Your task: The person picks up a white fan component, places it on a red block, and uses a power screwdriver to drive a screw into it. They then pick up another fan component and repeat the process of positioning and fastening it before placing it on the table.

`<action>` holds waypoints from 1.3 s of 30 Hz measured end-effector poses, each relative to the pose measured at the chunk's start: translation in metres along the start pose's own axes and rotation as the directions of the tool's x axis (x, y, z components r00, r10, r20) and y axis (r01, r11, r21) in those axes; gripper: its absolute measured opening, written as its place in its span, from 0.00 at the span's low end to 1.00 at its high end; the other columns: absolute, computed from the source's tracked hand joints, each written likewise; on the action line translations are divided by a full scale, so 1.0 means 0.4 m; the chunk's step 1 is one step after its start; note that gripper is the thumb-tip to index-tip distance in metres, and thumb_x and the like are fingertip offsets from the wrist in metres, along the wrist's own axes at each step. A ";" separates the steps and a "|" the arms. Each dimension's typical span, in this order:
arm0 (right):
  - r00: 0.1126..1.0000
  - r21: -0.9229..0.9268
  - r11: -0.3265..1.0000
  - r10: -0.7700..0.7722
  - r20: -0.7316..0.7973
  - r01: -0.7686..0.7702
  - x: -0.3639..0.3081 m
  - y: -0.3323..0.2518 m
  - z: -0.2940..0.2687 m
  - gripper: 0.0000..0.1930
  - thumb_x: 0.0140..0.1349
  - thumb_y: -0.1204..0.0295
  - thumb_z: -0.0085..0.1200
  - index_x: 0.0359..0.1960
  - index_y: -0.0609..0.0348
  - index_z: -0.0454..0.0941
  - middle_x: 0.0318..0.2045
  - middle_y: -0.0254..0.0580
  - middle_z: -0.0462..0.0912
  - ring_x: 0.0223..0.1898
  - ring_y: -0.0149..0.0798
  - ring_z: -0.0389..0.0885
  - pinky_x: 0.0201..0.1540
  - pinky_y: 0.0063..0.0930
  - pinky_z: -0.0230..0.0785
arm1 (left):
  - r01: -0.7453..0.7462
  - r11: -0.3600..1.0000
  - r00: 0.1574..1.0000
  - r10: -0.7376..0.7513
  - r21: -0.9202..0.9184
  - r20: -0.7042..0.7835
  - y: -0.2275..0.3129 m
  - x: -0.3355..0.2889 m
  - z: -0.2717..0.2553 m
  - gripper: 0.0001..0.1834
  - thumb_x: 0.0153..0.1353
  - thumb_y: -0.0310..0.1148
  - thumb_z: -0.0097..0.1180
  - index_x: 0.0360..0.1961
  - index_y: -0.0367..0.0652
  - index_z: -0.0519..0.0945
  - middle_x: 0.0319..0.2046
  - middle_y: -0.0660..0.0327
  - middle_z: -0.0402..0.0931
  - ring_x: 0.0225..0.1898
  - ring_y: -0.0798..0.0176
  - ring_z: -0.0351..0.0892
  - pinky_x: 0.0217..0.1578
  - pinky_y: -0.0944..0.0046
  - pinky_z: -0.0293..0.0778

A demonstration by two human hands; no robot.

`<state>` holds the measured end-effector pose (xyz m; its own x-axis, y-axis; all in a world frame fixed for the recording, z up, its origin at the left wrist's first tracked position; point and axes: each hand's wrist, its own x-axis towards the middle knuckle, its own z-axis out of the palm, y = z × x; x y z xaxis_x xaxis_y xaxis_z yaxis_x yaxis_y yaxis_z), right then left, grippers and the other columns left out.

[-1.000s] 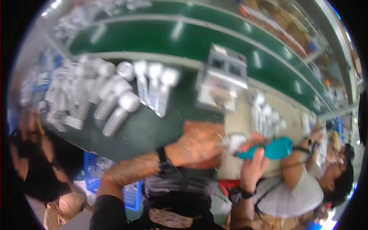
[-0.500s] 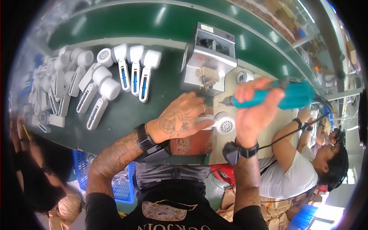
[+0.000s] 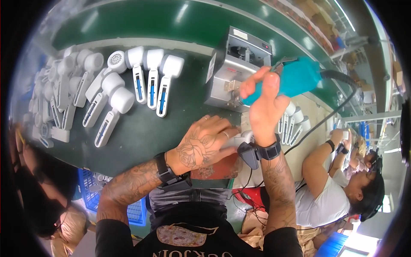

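Note:
My left hand (image 3: 201,142) is closed round the handle of a white hair-dryer-shaped device (image 3: 245,138), pressing it down over a reddish-brown mat (image 3: 218,168). Most of the handle lies under my fingers, and my right wrist partly covers its round head. My right hand (image 3: 267,105) grips a teal electric screwdriver (image 3: 302,76), its black cable trailing off to the right. The screwdriver's front end is at the front of a grey metal screw feeder (image 3: 221,70). My fingers hide the tip, so I cannot tell whether it touches the feeder.
Several similar white devices (image 3: 122,100) with blue strips in their handles lie on the green table (image 3: 180,98) to the left. More white devices (image 3: 293,122) sit at the right, near a co-worker in a white shirt (image 3: 321,192). A blue crate (image 3: 87,188) stands below the table.
My right hand has moved the screwdriver up and left to the screw feeder's front. My left hand still holds the white device down. The view has shifted slightly, showing more devices at the right.

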<state>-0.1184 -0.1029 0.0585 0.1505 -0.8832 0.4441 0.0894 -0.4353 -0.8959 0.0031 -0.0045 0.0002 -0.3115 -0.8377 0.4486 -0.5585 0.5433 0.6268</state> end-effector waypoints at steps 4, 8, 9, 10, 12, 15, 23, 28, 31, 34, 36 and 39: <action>0.992 0.039 0.994 0.109 -0.061 -0.107 -0.058 -0.048 -0.012 0.25 0.73 0.49 0.45 0.43 0.65 0.71 0.20 0.39 0.71 0.22 0.34 0.71 0.27 0.29 0.66 | -0.010 1.000 0.999 0.009 -0.019 -0.052 -0.010 -0.006 0.016 0.24 0.45 0.37 0.73 0.44 0.44 0.83 0.37 0.61 0.77 0.39 0.56 0.77 0.41 0.55 0.74; 0.998 0.091 0.994 0.066 -0.012 -0.065 -0.123 -0.089 -0.086 0.35 0.66 0.38 0.48 0.44 0.68 0.70 0.19 0.37 0.69 0.21 0.33 0.69 0.26 0.29 0.65 | -0.012 0.999 0.999 0.010 -0.036 -0.052 -0.001 0.004 0.014 0.23 0.45 0.38 0.74 0.44 0.45 0.84 0.36 0.62 0.78 0.38 0.56 0.77 0.40 0.56 0.73; 0.997 0.089 0.994 0.070 -0.015 -0.068 -0.131 -0.092 -0.092 0.35 0.66 0.38 0.48 0.44 0.68 0.70 0.19 0.37 0.69 0.21 0.33 0.69 0.26 0.29 0.65 | 0.000 0.999 0.999 -0.002 -0.036 -0.048 0.003 0.003 0.018 0.23 0.45 0.38 0.74 0.44 0.45 0.84 0.36 0.62 0.78 0.38 0.56 0.78 0.40 0.56 0.73; 0.997 0.054 0.996 0.077 -0.015 -0.076 -0.135 -0.094 -0.092 0.35 0.65 0.39 0.49 0.44 0.68 0.69 0.19 0.37 0.69 0.21 0.33 0.69 0.26 0.29 0.65 | -0.004 0.999 0.999 0.002 -0.036 -0.042 0.001 0.002 0.019 0.23 0.45 0.38 0.74 0.44 0.45 0.84 0.36 0.62 0.78 0.38 0.56 0.78 0.40 0.56 0.73; 0.996 0.019 0.996 0.082 -0.022 -0.081 -0.148 -0.090 -0.094 0.35 0.65 0.39 0.49 0.44 0.68 0.69 0.20 0.38 0.70 0.21 0.33 0.70 0.26 0.29 0.65 | -0.002 0.999 0.998 0.000 -0.040 -0.058 -0.001 -0.003 0.023 0.23 0.45 0.38 0.74 0.44 0.46 0.84 0.37 0.62 0.78 0.38 0.56 0.78 0.40 0.56 0.73; 0.997 0.045 0.998 0.051 -0.056 -0.048 -0.155 -0.064 -0.101 0.34 0.65 0.40 0.51 0.44 0.67 0.69 0.21 0.39 0.71 0.21 0.34 0.70 0.26 0.30 0.65 | 0.003 0.998 0.999 -0.006 -0.065 -0.053 -0.001 0.002 0.024 0.23 0.45 0.38 0.74 0.43 0.46 0.84 0.37 0.62 0.78 0.38 0.56 0.78 0.41 0.56 0.73; 0.992 0.162 0.979 0.125 -0.002 -0.123 -0.150 -0.069 -0.085 0.25 0.68 0.49 0.53 0.41 0.64 0.68 0.22 0.41 0.72 0.24 0.36 0.71 0.29 0.31 0.66 | -0.075 0.997 0.995 0.076 0.011 -0.057 -0.012 0.023 -0.001 0.22 0.49 0.39 0.69 0.45 0.44 0.82 0.33 0.60 0.74 0.37 0.54 0.76 0.40 0.55 0.73; 0.987 0.337 0.928 0.160 0.020 -0.157 -0.188 -0.040 -0.119 0.18 0.67 0.58 0.57 0.39 0.58 0.66 0.25 0.35 0.68 0.27 0.33 0.69 0.30 0.30 0.63 | -0.066 0.998 0.997 0.066 -0.010 -0.033 0.014 0.024 0.015 0.21 0.50 0.41 0.70 0.44 0.44 0.81 0.37 0.58 0.76 0.38 0.53 0.76 0.41 0.57 0.71; 0.989 0.265 0.953 0.146 0.012 -0.144 -0.192 -0.030 -0.102 0.20 0.68 0.54 0.56 0.37 0.58 0.65 0.23 0.36 0.68 0.23 0.33 0.69 0.26 0.28 0.65 | -0.046 0.997 0.999 0.046 0.055 -0.013 0.016 0.000 0.013 0.20 0.55 0.44 0.67 0.45 0.46 0.81 0.39 0.61 0.76 0.40 0.56 0.76 0.42 0.57 0.72; 0.990 0.225 0.964 0.140 0.016 -0.140 -0.194 -0.034 -0.092 0.21 0.68 0.53 0.55 0.37 0.59 0.65 0.22 0.37 0.68 0.22 0.32 0.69 0.26 0.28 0.65 | -0.011 0.998 0.999 0.008 0.060 0.042 0.016 -0.010 0.013 0.19 0.58 0.46 0.64 0.45 0.48 0.80 0.40 0.62 0.74 0.42 0.57 0.75 0.43 0.57 0.71; 0.990 0.222 0.965 0.142 0.001 -0.138 -0.183 -0.047 -0.089 0.20 0.69 0.53 0.53 0.37 0.59 0.65 0.22 0.37 0.68 0.22 0.32 0.69 0.26 0.28 0.65 | -0.017 0.997 1.000 0.015 0.076 0.024 0.012 -0.005 0.011 0.19 0.59 0.47 0.63 0.44 0.48 0.80 0.40 0.62 0.74 0.43 0.57 0.75 0.44 0.57 0.71; 0.979 0.245 0.953 0.197 -0.053 -0.179 -0.178 -0.054 -0.085 0.16 0.71 0.59 0.49 0.38 0.62 0.67 0.21 0.38 0.70 0.22 0.32 0.70 0.27 0.27 0.66 | -0.006 0.997 1.000 0.005 0.073 0.017 0.012 -0.012 -0.003 0.18 0.62 0.48 0.60 0.45 0.47 0.80 0.40 0.60 0.73 0.44 0.55 0.74 0.45 0.58 0.71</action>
<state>-0.1646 -0.0366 0.0458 0.1128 -0.9597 0.2574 0.2997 -0.2141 -0.9297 0.0028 0.0020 0.0017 -0.3273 -0.8359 0.4407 -0.6116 0.5429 0.5755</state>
